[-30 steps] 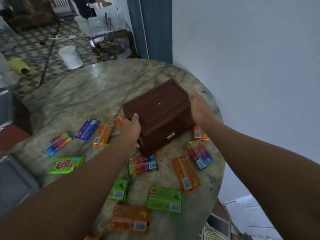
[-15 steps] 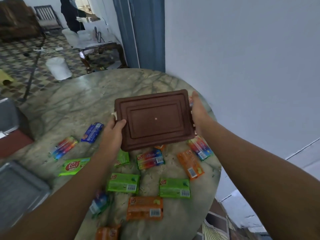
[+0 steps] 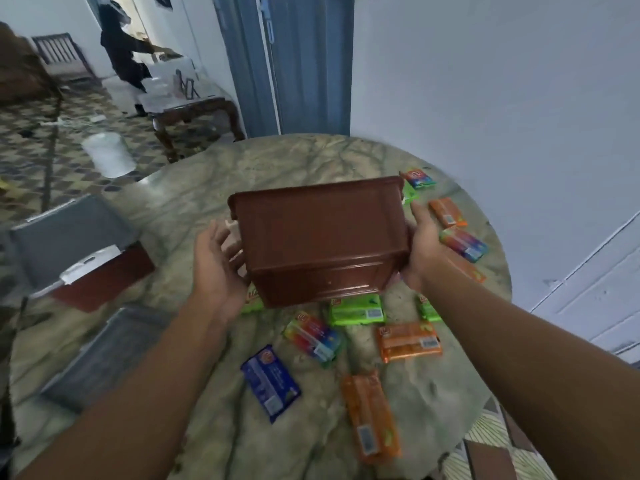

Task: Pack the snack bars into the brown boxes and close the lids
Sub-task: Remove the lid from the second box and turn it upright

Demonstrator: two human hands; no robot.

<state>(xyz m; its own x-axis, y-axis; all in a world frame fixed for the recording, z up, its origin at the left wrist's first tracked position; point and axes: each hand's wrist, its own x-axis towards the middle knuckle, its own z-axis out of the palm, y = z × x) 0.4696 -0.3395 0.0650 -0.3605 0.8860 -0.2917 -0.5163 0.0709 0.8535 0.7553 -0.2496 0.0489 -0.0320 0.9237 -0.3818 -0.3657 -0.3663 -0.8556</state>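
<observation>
We see both sets of fingers pressed to the ends of the brown box [image 3: 322, 237], left hand [image 3: 216, 261] with spread fingers, right hand [image 3: 420, 251] cupping its end, holding it tilted above the table [image 3: 194, 188] at mid-frame. Snack bars [image 3: 408, 342] lie scattered below and right of it.

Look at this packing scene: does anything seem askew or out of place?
The brown box, held between both hands above the table, is tipped over, its side facing the camera. Snack bars lie scattered, unpacked.
</observation>
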